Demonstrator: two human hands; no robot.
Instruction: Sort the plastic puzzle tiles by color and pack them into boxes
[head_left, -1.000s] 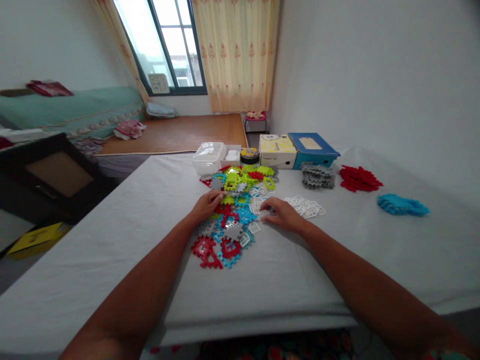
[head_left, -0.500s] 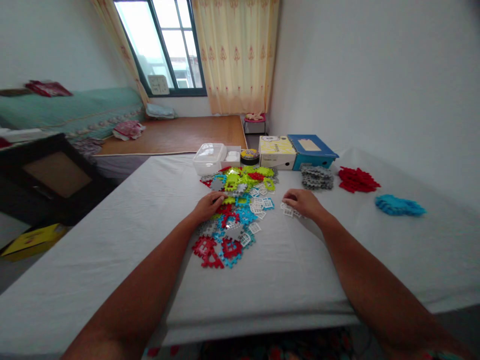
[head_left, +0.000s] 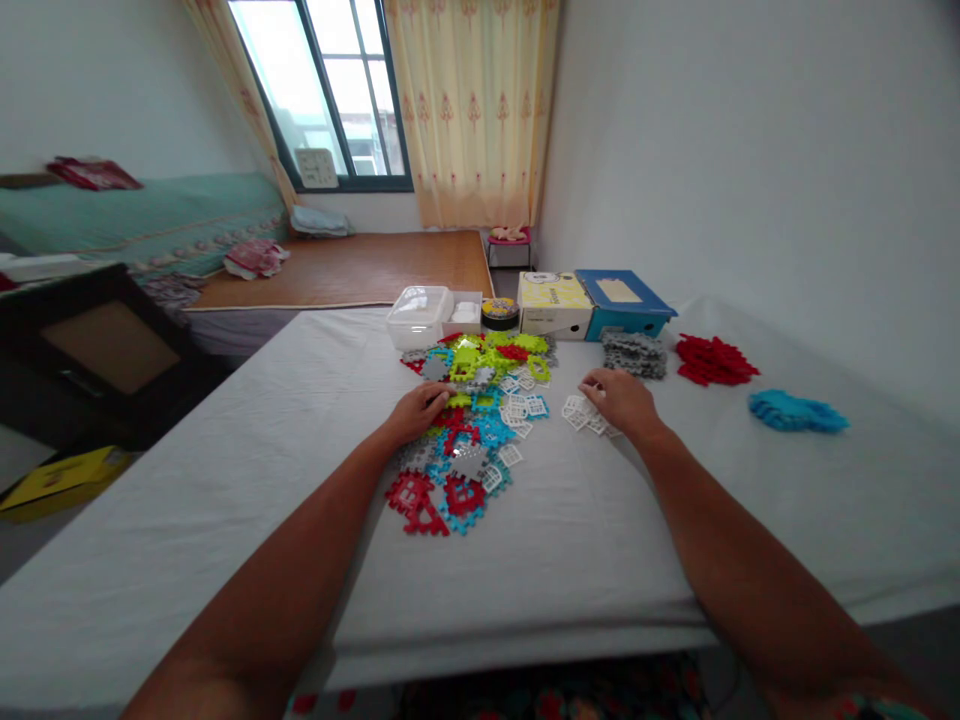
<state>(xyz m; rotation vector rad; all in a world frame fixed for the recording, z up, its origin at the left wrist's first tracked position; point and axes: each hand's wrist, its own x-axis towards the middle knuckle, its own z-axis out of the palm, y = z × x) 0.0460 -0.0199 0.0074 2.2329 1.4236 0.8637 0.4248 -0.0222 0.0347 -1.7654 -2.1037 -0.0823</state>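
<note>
1. The left hand (head_left: pixel 420 410) lies palm down on the far left part of the mixed pile of plastic tiles (head_left: pixel 469 455). Its fingers are bent and close together over grey and lime pieces. Whether they pinch a piece cannot be told.
2. The right hand (head_left: pixel 624 400) rests palm down on the small heap of white tiles (head_left: pixel 579 413), fingers curled together with their tips touching the heap. Part of the heap is hidden under the hand, so it cannot be told whether a tile is clamped.
3. Between the two hands, loose white window tiles (head_left: pixel 525 408) lie at the right edge of the mixed pile, just beside blue pieces.
4. On the person's side of the left hand, the mixed pile spreads out in red, blue and grey, with the red tiles (head_left: pixel 412 500) nearest the body.
5. Beyond the left hand's fingertips lie the lime-green tiles (head_left: pixel 480 355). Behind them stand a clear plastic container (head_left: pixel 418 315) and a round tin (head_left: pixel 499 312).
6. Beyond the right hand, and near it, sits a stack of grey tiles (head_left: pixel 636 353). Behind that stack a blue box (head_left: pixel 622 297) and a yellow box (head_left: pixel 553 303) stand side by side, touching.
7. To the right of the right hand lies a red tile heap (head_left: pixel 712 360). A blue tile heap (head_left: pixel 796 411) lies farther right, well apart from the hand.
8. Everything rests on a table under a white cloth (head_left: pixel 225 480).
</note>
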